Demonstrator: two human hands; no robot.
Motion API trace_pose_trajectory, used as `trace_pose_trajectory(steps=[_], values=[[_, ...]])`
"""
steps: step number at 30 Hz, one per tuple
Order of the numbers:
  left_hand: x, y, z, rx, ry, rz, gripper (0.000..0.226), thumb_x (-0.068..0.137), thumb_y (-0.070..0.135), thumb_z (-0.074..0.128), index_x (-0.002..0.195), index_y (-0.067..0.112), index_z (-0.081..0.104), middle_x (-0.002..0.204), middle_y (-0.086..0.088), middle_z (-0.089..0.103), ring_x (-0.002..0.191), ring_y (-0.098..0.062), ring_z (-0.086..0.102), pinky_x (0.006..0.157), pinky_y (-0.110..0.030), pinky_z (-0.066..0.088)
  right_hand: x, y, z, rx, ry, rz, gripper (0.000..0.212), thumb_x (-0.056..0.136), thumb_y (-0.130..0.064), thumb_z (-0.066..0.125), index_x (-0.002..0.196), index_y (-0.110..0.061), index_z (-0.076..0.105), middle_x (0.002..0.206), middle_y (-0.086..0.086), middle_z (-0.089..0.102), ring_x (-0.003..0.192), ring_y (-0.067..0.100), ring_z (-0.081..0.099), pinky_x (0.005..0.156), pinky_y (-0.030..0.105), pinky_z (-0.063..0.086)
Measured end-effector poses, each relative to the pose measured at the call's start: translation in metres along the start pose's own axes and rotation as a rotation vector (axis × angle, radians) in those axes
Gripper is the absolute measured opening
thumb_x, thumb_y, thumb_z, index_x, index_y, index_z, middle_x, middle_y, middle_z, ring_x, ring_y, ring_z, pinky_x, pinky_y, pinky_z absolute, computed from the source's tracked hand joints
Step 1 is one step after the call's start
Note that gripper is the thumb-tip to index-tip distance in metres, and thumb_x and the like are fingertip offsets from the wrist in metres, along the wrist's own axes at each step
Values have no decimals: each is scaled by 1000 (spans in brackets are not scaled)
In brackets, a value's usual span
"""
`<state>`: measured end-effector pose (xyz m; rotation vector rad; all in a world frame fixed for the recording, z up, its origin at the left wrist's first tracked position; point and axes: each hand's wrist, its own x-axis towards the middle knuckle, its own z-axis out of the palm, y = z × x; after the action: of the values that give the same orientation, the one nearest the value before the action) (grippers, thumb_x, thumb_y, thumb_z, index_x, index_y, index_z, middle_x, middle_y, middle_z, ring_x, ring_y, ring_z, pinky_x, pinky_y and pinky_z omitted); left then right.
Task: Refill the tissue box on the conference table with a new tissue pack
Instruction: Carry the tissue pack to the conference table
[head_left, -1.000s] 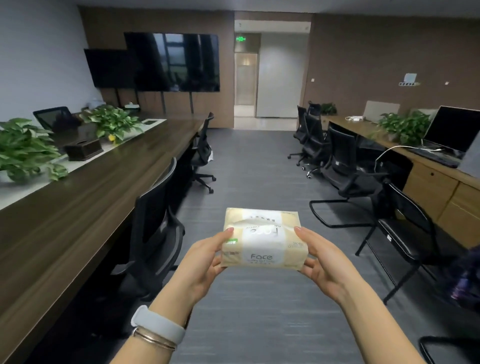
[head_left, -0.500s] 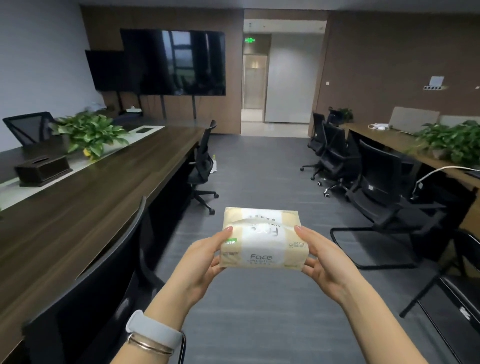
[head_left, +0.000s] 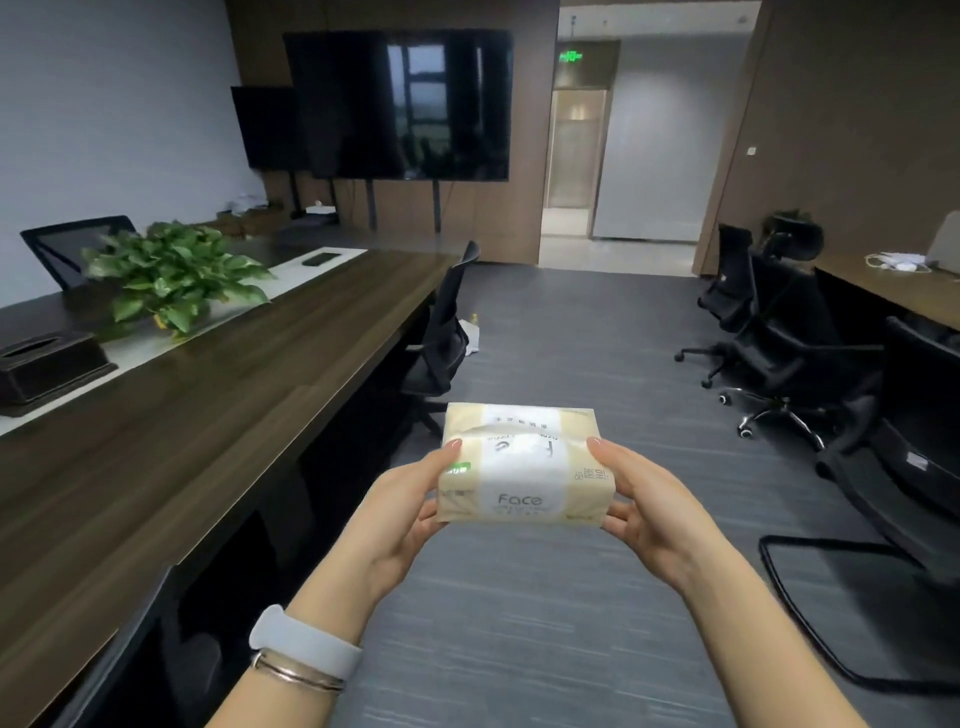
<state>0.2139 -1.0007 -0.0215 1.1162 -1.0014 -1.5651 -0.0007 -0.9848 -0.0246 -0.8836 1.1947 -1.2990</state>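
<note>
Cream-wrapped tissue pack (head_left: 524, 467) sits between your hands over the floor: left hand (head_left: 400, 512) and right hand (head_left: 647, 512) grip its ends. Far left, the dark tissue box (head_left: 49, 366) rests on the table (head_left: 218, 395).

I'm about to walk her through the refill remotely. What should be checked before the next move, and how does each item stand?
1. Tissue pack held securely: ok, left hand and right hand grip its two ends.
2. Pack wrapper opened: cannot tell.
3. Tissue box located: ok, on the conference table, left of her, beside the plant.
4. Box within reach: not ok, it sits across the table's width.
5. Box empty: cannot tell; no tissue shows at its slot.
6. Table beside the box free: ok.
</note>
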Motion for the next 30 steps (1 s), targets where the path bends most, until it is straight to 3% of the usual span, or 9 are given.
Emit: trace_pose_trajectory(steps=[2,5,11,14,17,19,23,27,30], values=[[52,7,4,-12,37,0,22,87,28,60,84,13,75,81,-2,78,71,-13,72,72,-28,51,60,-6,-1,-7,-25,5,19,88,-27,58,100,-19,70,87,-3,77,76,16,72,71,32,54],[130,27,11,-58,100,13,22,87,27,61,83,11,76,86,-6,78,82,-21,71,84,-33,52,154,-28,1,-37,-100,12,18,89,-28,57,99,-20,70,85,-4,77,74,14,72,70,32,53],[249,72,-5,-104,239,18,27,87,30,60,98,10,74,99,-8,77,97,-25,68,101,-40,47,311,-59,38,-88,-234,69,21,88,-30,58,101,-20,70,95,-3,76,92,19,69,77,33,52],[305,84,-30,-144,320,31,28,88,27,59,103,7,72,97,-6,78,90,-21,70,91,-35,52,383,-57,70,-105,-319,103,22,88,-30,57,104,-20,69,100,0,75,95,21,68,75,33,52],[356,92,-58,-168,389,42,23,89,26,58,91,9,73,81,-1,78,67,-11,72,75,-29,53,448,-47,104,-120,-387,117,24,89,-30,55,107,-19,67,98,0,75,92,20,70,73,32,53],[394,98,-81,-175,438,49,21,90,25,58,84,12,73,75,2,77,61,-8,70,71,-28,51,492,-39,131,-139,-429,123,23,91,-28,53,106,-19,67,95,-1,76,89,19,71,73,32,54],[464,121,-131,-201,510,67,21,90,23,58,81,12,74,75,1,78,73,-13,69,82,-31,52,577,-32,191,-162,-504,131,24,92,-30,52,109,-19,66,99,1,76,92,20,71,76,33,54],[524,153,-180,-267,591,106,18,89,20,59,84,10,72,77,0,78,81,-15,68,76,-30,51,658,-40,256,-171,-614,133,24,91,-31,52,108,-21,67,102,-1,75,95,19,70,79,33,53],[554,169,-214,-300,659,118,18,89,22,59,90,10,72,83,-1,79,91,-17,67,80,-32,50,703,-40,301,-195,-704,153,27,92,-32,51,112,-21,65,106,-2,74,100,20,69,87,37,52]])
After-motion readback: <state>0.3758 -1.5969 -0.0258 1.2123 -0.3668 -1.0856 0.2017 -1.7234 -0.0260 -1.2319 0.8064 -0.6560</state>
